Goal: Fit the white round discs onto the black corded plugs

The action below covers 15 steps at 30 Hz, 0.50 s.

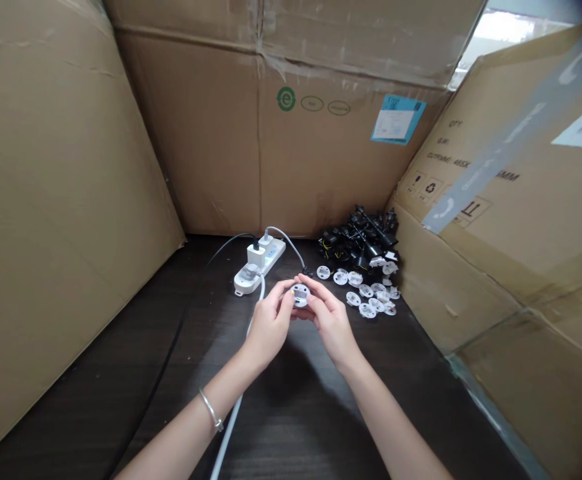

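Observation:
Both hands meet near the middle of the view around one round white plastic disc with small dark slots and a raised bar across it. My left hand is closed on its left edge, the thumb pressed on the face. From the other side my right hand grips the right edge, thumb also on the front. Fingers of both hands hide the back of the disc. Several similar white discs lie loosely to the right, in front of a heap of black plastic parts with yellow wires.
A white power strip with plugs and adapters stands left of the hands. Its thick pale cable runs toward me beside the left forearm. Large cardboard boxes wall in the dark table at left, back and right.

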Available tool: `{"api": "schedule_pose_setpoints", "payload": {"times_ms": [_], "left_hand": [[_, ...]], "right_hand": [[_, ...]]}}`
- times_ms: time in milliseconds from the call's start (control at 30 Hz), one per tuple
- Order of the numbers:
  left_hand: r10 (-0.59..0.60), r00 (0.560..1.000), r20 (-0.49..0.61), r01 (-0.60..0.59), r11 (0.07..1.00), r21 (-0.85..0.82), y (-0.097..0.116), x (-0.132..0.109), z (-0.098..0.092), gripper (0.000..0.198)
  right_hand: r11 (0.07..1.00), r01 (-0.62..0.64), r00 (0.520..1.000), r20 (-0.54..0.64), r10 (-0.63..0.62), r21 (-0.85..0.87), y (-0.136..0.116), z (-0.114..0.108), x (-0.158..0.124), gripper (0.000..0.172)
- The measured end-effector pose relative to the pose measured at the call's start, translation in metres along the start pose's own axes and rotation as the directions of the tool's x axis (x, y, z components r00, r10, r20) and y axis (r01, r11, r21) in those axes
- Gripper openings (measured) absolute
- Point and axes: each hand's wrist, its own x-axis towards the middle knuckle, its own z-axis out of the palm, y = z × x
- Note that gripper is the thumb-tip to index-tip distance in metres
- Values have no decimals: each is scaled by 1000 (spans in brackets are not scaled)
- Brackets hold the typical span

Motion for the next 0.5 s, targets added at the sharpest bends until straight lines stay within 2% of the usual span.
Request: {"api": "schedule_pose_setpoints", "payload": {"times_ms": [233,500], "left_hand": [[-26,999,27,28,997,-75,1,-1,2,35],[-67,993,102,84,981,-176,3,-1,2,34]], "right_hand": [[984,96,993,-53,-105,-147,3,1,-4,32],[982,93,986,-122,-114,-167,-1,1,-3,31]]}}
